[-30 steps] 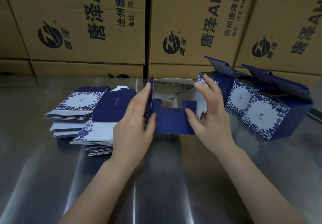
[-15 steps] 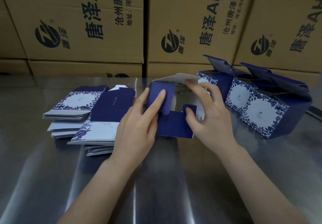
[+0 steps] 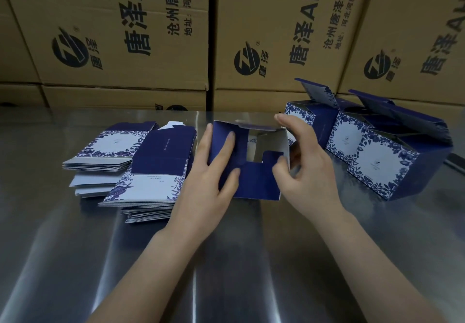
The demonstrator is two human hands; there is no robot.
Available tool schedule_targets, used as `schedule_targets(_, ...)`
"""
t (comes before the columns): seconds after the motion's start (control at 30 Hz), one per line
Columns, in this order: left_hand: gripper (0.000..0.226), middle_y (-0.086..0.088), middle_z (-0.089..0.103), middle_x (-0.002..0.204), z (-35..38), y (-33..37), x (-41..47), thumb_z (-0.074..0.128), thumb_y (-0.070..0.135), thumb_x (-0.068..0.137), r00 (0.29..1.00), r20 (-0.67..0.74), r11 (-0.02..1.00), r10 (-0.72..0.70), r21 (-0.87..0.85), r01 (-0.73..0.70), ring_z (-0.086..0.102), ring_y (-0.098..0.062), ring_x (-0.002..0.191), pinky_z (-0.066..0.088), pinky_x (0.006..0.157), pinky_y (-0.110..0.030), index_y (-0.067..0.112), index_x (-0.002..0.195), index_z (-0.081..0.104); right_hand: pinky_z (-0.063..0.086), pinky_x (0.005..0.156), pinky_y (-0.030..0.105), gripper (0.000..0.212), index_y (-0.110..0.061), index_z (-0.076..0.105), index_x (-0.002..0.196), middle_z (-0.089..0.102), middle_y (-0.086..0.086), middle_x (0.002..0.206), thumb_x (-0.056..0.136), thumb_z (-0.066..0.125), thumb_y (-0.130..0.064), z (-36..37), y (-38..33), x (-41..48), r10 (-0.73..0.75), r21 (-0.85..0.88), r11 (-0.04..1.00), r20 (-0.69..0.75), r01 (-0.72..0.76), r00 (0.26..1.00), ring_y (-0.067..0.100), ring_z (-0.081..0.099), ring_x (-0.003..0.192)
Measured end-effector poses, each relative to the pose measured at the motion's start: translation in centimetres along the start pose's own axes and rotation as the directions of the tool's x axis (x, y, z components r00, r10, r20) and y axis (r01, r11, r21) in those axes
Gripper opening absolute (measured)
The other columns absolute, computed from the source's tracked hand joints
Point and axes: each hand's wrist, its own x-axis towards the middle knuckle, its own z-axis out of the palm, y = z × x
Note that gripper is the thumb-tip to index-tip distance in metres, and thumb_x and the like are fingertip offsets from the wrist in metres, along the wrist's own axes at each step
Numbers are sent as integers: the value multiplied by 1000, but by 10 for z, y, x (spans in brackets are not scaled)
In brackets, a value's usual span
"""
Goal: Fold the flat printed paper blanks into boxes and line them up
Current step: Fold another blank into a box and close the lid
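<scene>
Back of scene: stacked brown cartons [image 3: 113, 33] with black printed logos and lettering form a wall behind the work area.

Tabletop [image 3: 226, 260]: brushed steel, reflective, and carries everything below.

Right side: row of folded boxes [image 3: 377, 164], blue with white floral fronts. They stand side by side and touching, lids open, and the row runs back toward the cartons.

Left side: two stacks of flat blanks. The near stack [image 3: 151, 187] is loosely fanned, with its top sheet showing dark blue and floral panels. The far stack [image 3: 108, 146] lies just beside it, floral panel up.

Centre: half-folded box [image 3: 254, 182], resting on the tabletop between the stacks and the row. Its open end faces the camera and the white inside is visible. A blue flap is turned in across its left side, and a lower blue panel stands along its front.

Left grip [image 3: 208, 179]: not closed on anything. The fingers are straight and press flat on the left flap, with the thumb on the lower panel.

Right grip [image 3: 309, 172]: grasping the half-folded box at its right wall. The thumb is on the small blue tab, the index finger reaches over the top right corner, and the other fingers are curled.
</scene>
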Motion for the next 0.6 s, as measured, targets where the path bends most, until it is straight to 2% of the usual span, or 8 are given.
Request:
schedule_targets(0.07,64,7,5,165,2,1,-1,58,20,98,1000,-9,1000,11,25,-11,9,9,143,11,98,8,34,152,28,38,98,16,67,-27,40,140,49,-13,139,78,50,-4,1,1,-1,8,-16,1000,2,-8,1000,14,52,121)
schedule_targets(0.17,65,6,7,165,4,4,-1,60,18,96,1000,-16,999,20,45,-19,9,23,135,15,97,7,31,152,30,47,93,29,66,-28,39,140,46,-21,134,80,54,-5,5,3,-2,-8,-31,999,-23,7,1000,17,53,116)
schedule_targets(0.2,66,6,7,164,5,4,-2,61,18,95,1000,-20,999,18,52,-17,13,20,137,20,100,1,31,152,30,50,89,36,65,-28,39,139,49,-17,135,81,56,-6,6,3,-2,-7,-22,1000,-30,6,1000,18,54,116)
schedule_targets(0.27,66,5,7,164,6,6,-2,61,18,95,999,-33,998,8,60,-6,24,0,143,31,102,-16,30,152,31,51,88,43,64,-30,38,136,52,-9,137,81,63,-9,8,4,-3,26,52,998,-26,-25,999,19,54,121)
schedule_targets(0.3,66,5,7,163,6,7,-2,61,17,94,999,-37,998,1,58,1,27,-8,145,35,102,-22,30,152,31,51,90,42,65,-29,38,135,53,-6,137,80,67,-11,8,4,-3,44,103,994,-14,-43,999,16,53,124)
schedule_targets(0.37,68,7,5,163,6,8,-2,62,16,94,999,-36,999,-13,51,15,28,-14,145,39,101,-26,32,152,31,50,92,33,64,-22,41,135,53,-3,136,80,72,-21,8,5,-4,50,159,986,7,-51,999,13,51,126)
schedule_targets(0.47,72,7,1,164,4,8,-1,64,14,92,999,-45,998,-28,49,30,28,-16,146,37,102,-25,33,152,30,42,98,22,55,-14,49,134,53,-6,137,84,62,-35,6,4,-5,55,199,978,21,-58,998,15,51,124)
schedule_targets(0.6,78,10,1,164,2,9,0,66,15,90,996,-73,997,-41,55,46,23,-16,148,31,110,-25,36,153,26,39,103,28,45,-14,52,134,53,-7,139,93,44,-33,7,2,-5,63,203,977,3,-62,998,16,50,122)
